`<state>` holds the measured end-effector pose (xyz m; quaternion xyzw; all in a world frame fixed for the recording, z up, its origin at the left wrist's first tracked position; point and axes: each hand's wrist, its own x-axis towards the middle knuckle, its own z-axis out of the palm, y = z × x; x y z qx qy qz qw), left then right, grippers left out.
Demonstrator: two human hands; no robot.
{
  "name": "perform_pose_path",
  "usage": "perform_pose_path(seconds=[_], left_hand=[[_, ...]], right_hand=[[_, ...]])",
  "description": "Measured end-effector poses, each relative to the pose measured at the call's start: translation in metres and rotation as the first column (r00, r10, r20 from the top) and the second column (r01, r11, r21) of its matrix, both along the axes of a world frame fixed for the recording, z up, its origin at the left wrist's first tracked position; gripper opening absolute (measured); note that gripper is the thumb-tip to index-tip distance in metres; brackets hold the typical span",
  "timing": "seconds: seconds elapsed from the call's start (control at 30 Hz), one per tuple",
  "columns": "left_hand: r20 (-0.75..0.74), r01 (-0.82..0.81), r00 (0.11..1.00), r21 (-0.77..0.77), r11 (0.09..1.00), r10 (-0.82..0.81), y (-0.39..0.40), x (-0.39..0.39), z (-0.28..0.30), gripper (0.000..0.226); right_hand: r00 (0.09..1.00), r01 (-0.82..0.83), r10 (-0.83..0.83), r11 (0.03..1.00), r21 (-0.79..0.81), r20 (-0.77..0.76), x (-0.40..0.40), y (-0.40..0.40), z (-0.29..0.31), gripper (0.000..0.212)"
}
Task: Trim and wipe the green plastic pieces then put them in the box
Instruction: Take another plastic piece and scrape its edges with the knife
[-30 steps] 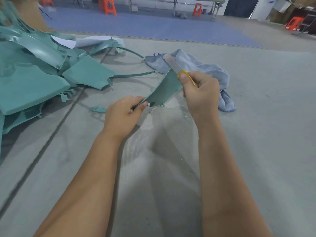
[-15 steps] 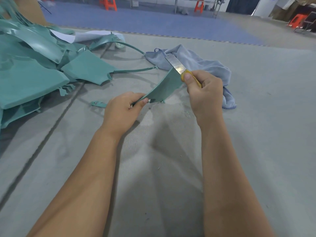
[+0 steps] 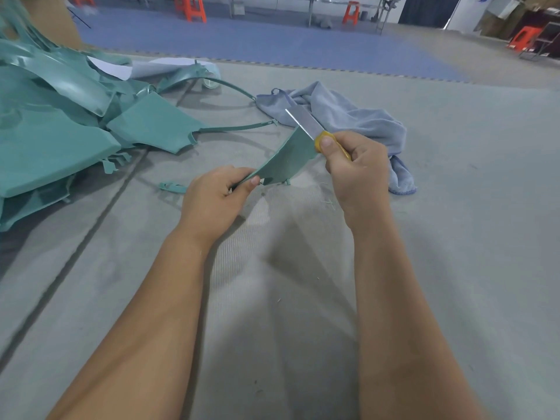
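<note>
At frame center, the left hand (image 3: 212, 201) pinches one green plastic piece (image 3: 288, 160) while the right hand (image 3: 357, 174) grips one yellow-handled knife (image 3: 306, 125), blade against its upper edge, one blue cloth (image 3: 348, 116) behind.

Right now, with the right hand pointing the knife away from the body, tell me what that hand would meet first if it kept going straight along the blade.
Probably the blue cloth: the right hand aims the knife up and leftward, its tip over the cloth's folds. Depth is unclear; the blade may pass above.
</note>
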<state>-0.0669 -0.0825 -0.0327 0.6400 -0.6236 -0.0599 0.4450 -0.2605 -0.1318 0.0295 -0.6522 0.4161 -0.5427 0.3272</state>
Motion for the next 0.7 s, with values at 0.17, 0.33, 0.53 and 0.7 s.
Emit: perform_pose_path(seconds=[0.17, 0.33, 0.53, 0.7], left_hand=[[-0.016, -0.011, 1.0, 0.015, 1.0, 0.011, 0.001, -0.001, 0.001, 0.032], [-0.021, -0.024, 0.999, 0.037, 0.999, 0.025, 0.001, -0.002, 0.002, 0.032], [-0.041, -0.028, 0.999, 0.044, 0.999, 0.03, 0.001, -0.002, 0.003, 0.025], [-0.093, -0.037, 0.995, 0.047, 0.998, 0.041, 0.001, -0.004, 0.005, 0.025]], right_hand=[[0.998, -0.037, 0.037, 0.999, 0.008, -0.05, 0.002, 0.001, -0.004, 0.023], [0.994, -0.063, 0.064, 0.998, 0.01, -0.094, 0.005, 0.002, -0.008, 0.019], [0.986, -0.069, 0.066, 0.998, -0.013, -0.154, 0.007, 0.002, -0.014, 0.024], [0.979, -0.096, 0.09, 0.995, -0.023, -0.18, 0.011, 0.002, -0.016, 0.029]])
